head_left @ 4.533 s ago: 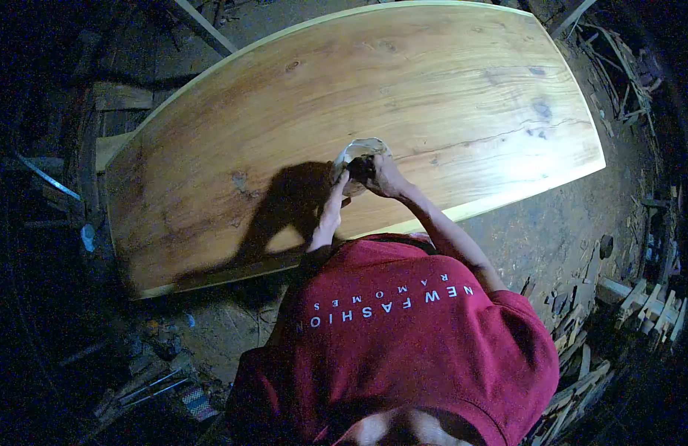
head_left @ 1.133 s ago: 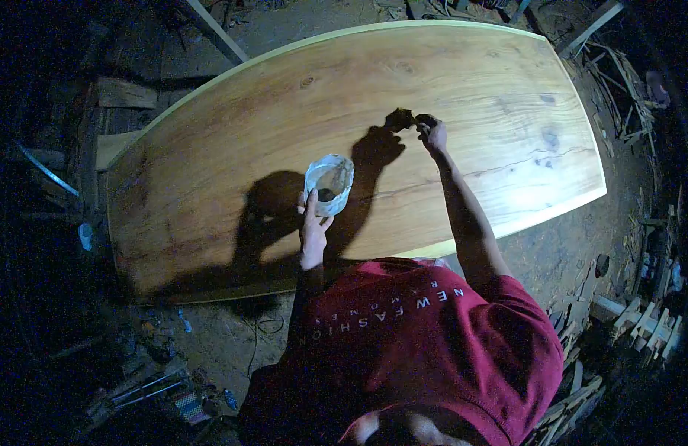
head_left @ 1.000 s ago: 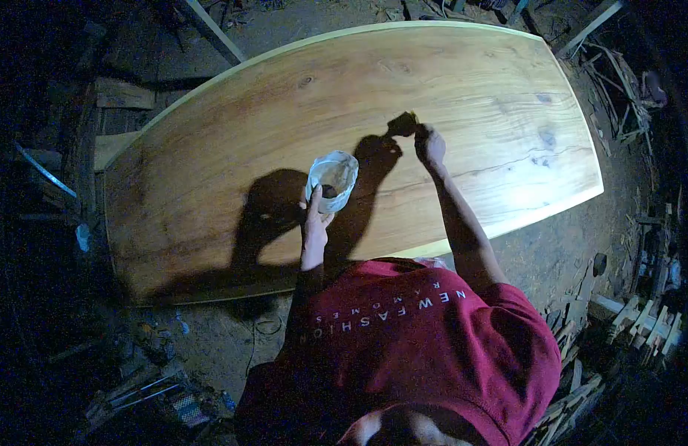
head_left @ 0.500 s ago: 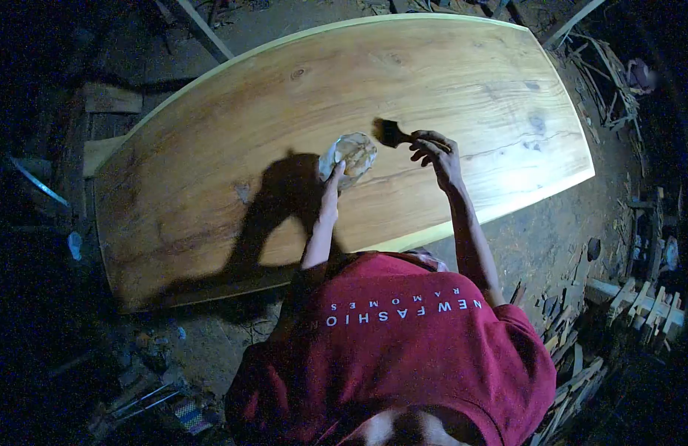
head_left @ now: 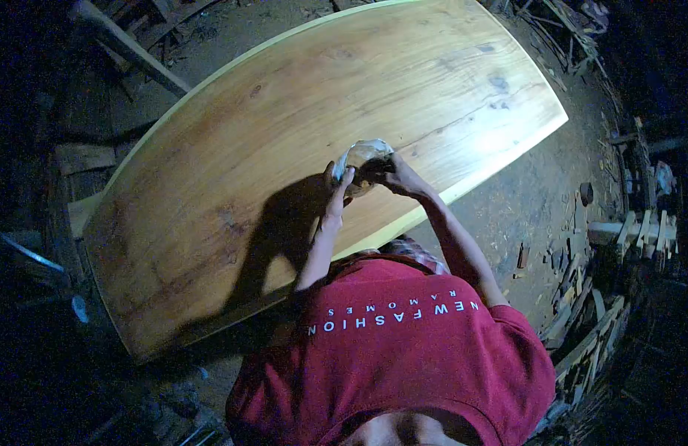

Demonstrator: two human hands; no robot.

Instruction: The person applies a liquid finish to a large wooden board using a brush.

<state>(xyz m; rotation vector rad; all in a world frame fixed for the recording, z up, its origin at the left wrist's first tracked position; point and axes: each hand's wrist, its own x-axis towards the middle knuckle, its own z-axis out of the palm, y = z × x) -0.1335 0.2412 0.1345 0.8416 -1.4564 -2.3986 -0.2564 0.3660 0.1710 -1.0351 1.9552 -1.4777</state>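
Held over the wooden tabletop (head_left: 284,126) is a pale, crumpled-looking container (head_left: 370,149) with brownish contents. My left hand (head_left: 336,195) is closed around its left side, thumb at the rim. My right hand (head_left: 403,178) is closed at the container's right side, gripping a dark paintbrush (head_left: 371,170) whose head is down in the container's mouth. The brush handle is mostly hidden by my fingers. The tabletop is broad, with curved long sides, a paler edge and a shine at its right part.
A wooden beam (head_left: 132,52) slants at the upper left. Scrap wood pieces (head_left: 574,290) lie on the dirt floor (head_left: 500,201) at the right, near a plank with slats (head_left: 634,232). My shadow (head_left: 273,230) falls across the tabletop's left half.
My right hand has brought the paintbrush from above the tabletop, right of the container, into the container. The view has shifted and turned, so the tabletop appears more tilted.
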